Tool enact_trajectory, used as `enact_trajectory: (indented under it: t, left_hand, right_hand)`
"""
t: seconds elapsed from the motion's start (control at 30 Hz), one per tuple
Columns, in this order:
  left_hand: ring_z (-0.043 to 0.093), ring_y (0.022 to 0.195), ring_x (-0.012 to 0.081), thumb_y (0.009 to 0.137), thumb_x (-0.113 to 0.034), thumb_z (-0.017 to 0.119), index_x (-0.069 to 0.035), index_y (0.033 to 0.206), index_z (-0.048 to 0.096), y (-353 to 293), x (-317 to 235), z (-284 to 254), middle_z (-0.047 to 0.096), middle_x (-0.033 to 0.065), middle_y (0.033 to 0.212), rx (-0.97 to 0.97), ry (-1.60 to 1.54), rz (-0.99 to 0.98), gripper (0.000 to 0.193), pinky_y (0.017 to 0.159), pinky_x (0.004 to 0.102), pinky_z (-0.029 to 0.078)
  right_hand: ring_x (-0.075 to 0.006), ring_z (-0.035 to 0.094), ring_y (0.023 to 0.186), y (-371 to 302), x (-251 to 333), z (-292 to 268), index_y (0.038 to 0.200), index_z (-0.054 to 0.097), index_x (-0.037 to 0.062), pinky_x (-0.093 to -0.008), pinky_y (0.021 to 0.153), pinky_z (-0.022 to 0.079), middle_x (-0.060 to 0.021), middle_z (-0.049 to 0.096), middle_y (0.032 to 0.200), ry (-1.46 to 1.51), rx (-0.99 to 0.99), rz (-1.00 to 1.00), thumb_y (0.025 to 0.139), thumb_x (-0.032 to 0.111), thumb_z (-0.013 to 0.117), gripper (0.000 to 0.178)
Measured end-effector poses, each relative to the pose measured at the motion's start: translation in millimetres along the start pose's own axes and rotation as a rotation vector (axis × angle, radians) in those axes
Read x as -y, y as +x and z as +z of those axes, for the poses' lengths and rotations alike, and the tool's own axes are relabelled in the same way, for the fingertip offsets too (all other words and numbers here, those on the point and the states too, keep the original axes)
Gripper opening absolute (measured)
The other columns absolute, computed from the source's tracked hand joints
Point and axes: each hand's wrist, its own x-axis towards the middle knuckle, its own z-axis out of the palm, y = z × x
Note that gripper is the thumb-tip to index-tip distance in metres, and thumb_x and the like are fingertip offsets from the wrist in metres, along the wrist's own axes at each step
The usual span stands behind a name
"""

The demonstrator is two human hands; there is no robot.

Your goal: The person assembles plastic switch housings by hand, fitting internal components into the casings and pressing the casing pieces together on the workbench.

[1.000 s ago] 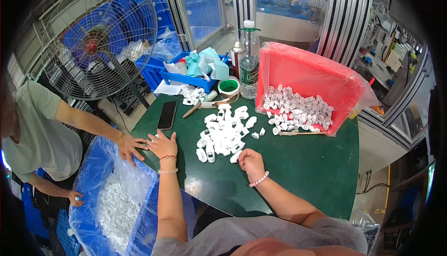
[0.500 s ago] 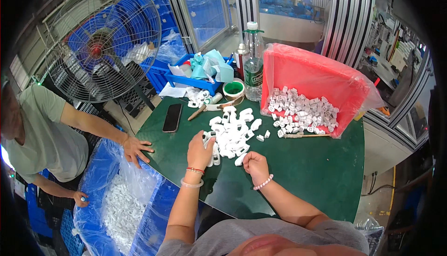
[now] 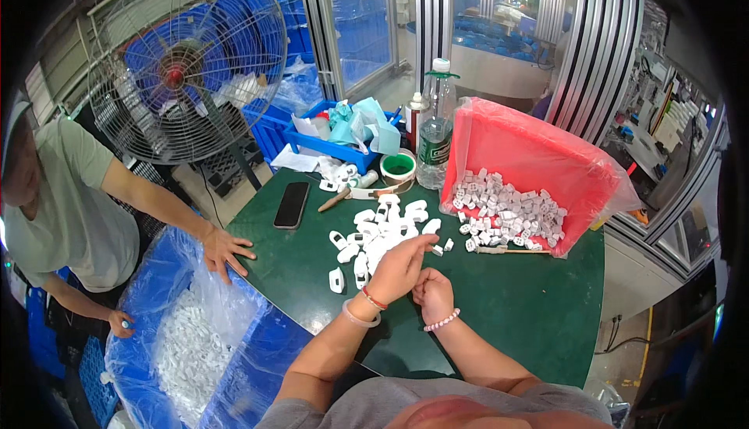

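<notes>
A green table [image 3: 515, 312] fills the middle of a workshop, with metal posts [image 3: 601, 47] beyond it and a fan [image 3: 175, 78] at the far left. The pile [image 3: 376, 243] of white parts lies at the table's centre, one part [image 3: 336, 280] apart on its near left. The left hand [image 3: 399, 267] reaches over the pile's near right side, fingers long and close together; its palm is hidden, so I cannot tell whether it holds anything. The right hand [image 3: 434, 295] is curled narrow just beside it, nearer and to the right; what may be inside I cannot tell either.

To the far right a red bin [image 3: 538, 140] tilts toward the near side, small white blocks [image 3: 511, 207] in and before it, a stick [image 3: 515, 252] along its near edge. Beyond the pile are a wooden-handled tool [image 3: 334, 200], a bottle [image 3: 434, 144] and a blue box [image 3: 355, 160] of rags [image 3: 363, 121]. A phone [image 3: 291, 205] lies left of the pile. At the left, a co-worker [image 3: 74, 203] spreads one hand [image 3: 225, 251] at the table's edge, above a plastic-lined blue bin [image 3: 261, 359] of white pieces [image 3: 191, 359].
</notes>
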Motion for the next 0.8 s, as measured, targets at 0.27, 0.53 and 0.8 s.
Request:
enact_trajectory:
  t: [0.27,0.53,0.8]
  left_hand:
    - [0.055,0.069,0.0301,0.068,0.006,0.049,-0.004,0.089,0.059,-6.2,25.1,-2.6,0.057,0.0117,0.074,-0.082,0.217,0.392,0.025,0.07,0.0367,0.046]
    - [0.055,0.058,0.0226,0.067,0.009,0.047,-0.003,0.08,0.06,-7.4,18.2,-10.5,0.054,0.0089,0.064,-0.123,0.233,0.366,0.023,0.053,0.0313,0.044]
    - [0.052,0.055,0.0244,0.07,0.009,0.048,-0.003,0.079,0.06,-9.0,20.8,-7.5,0.051,0.0104,0.065,-0.1,0.176,0.322,0.019,0.05,0.0302,0.041]
  right_hand:
    - [-0.0086,0.03,0.04,-0.3,0.5,0.0,0.063,0.048,0.0026,-0.022,0.037,0.02,-0.0029,0.042,0.053,0.021,-0.016,-0.007,0.063,-0.009,0.032,0.02]
    - [-0.0086,0.03,0.039,-0.4,-2.3,-0.2,0.063,0.047,0.0024,-0.0215,0.036,0.02,-0.003,0.041,0.052,0.025,-0.014,-0.03,0.062,-0.01,0.031,0.021]
    - [-0.0089,0.031,0.04,-2.6,-0.2,1.8,0.062,0.047,0.0021,-0.0216,0.037,0.021,-0.0035,0.041,0.052,0.004,0.008,-0.027,0.062,-0.01,0.03,0.021]
